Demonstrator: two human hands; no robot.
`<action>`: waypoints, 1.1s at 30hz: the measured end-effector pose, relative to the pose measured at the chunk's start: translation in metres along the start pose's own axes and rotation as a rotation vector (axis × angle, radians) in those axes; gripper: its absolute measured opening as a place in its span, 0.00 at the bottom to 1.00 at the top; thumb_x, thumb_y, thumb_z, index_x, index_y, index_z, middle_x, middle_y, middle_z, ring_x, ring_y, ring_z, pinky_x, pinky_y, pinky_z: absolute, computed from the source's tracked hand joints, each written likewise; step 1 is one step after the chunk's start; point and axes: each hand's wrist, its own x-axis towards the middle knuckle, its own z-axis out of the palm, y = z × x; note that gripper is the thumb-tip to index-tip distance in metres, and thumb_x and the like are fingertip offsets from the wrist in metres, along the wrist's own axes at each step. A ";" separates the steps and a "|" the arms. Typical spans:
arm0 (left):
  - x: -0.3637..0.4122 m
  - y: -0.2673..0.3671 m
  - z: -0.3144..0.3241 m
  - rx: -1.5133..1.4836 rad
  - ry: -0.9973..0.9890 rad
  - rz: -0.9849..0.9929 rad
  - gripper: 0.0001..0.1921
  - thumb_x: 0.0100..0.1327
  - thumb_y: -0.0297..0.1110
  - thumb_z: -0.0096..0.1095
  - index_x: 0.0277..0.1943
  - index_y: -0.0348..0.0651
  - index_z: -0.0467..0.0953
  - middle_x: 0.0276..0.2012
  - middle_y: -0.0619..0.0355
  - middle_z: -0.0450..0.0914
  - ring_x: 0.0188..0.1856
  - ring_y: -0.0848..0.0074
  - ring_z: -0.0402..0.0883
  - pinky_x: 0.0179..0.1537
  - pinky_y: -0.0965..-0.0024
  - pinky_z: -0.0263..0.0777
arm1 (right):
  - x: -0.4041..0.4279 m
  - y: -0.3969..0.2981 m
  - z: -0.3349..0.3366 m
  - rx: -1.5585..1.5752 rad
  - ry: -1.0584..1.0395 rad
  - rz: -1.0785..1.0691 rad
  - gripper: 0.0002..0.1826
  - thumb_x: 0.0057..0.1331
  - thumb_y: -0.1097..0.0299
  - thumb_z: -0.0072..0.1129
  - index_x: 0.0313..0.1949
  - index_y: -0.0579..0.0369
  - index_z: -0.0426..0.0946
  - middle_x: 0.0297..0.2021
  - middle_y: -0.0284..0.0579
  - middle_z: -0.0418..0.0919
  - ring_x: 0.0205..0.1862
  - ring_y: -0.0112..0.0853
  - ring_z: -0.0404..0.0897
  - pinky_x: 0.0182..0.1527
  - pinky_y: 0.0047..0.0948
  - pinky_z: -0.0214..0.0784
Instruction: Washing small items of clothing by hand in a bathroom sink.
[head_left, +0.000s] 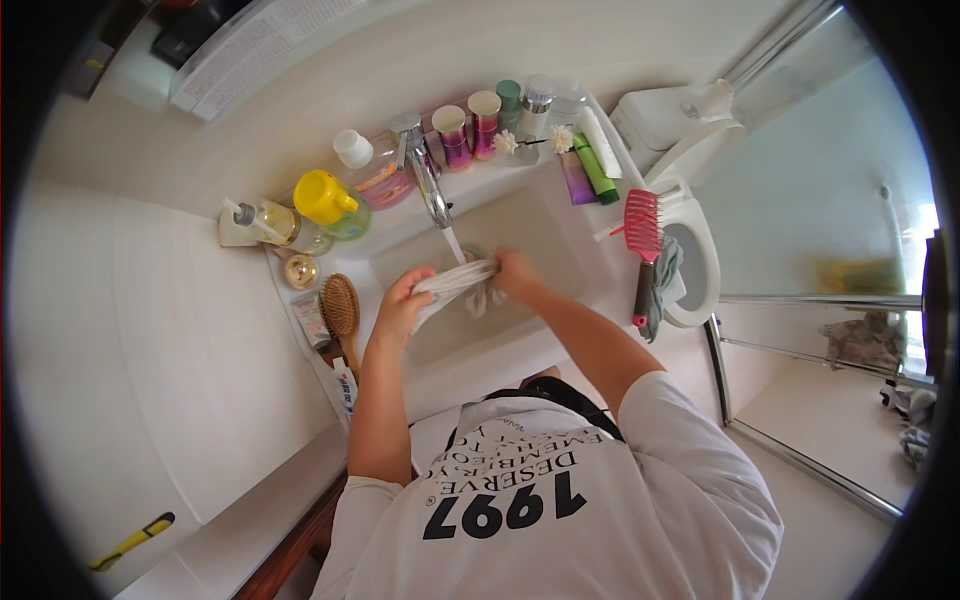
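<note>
A wet white cloth (456, 280) is stretched between my two hands over the white washbasin (517, 214). My left hand (401, 307) grips one end of it, thumb on top. At the other end, my right hand (516, 274) is closed around the bunched fabric and slightly blurred. Water (454, 246) runs from the chrome faucet (429, 180) onto the cloth or just behind it. A loose part of the fabric hangs below, near the right hand. The drain is mostly hidden behind the cloth.
Bottles, including a yellow-capped one (326, 196), line the basin's back rim. A wooden hairbrush (341, 307) lies left, a pink hairbrush (643, 232) and grey cloth (664, 281) right. Tubes (596, 166) rest at the back right corner. Beyond stands a toilet (701, 262) beside a glass shower panel (825, 217).
</note>
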 end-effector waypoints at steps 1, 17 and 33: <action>0.002 -0.024 -0.020 0.218 0.155 -0.020 0.19 0.53 0.25 0.54 0.51 0.39 0.69 0.32 0.61 0.75 0.33 0.78 0.73 0.35 0.77 0.66 | 0.004 0.003 -0.007 -0.097 0.089 -0.001 0.21 0.48 0.70 0.62 0.43 0.53 0.70 0.39 0.47 0.74 0.40 0.42 0.75 0.42 0.37 0.69; 0.050 -0.137 0.001 0.389 0.366 -0.338 0.30 0.59 0.52 0.48 0.56 0.36 0.63 0.53 0.44 0.69 0.54 0.58 0.69 0.54 0.61 0.63 | 0.021 -0.002 0.058 0.153 0.186 0.136 0.36 0.44 0.56 0.64 0.52 0.55 0.65 0.54 0.56 0.58 0.55 0.50 0.61 0.55 0.42 0.59; 0.044 -0.124 0.022 -1.140 -0.548 0.045 0.24 0.65 0.53 0.37 0.51 0.43 0.67 0.46 0.54 0.74 0.45 0.65 0.75 0.47 0.59 0.71 | -0.031 -0.071 0.039 -0.262 0.102 -0.475 0.18 0.55 0.49 0.52 0.24 0.50 0.78 0.30 0.40 0.74 0.31 0.38 0.77 0.33 0.38 0.69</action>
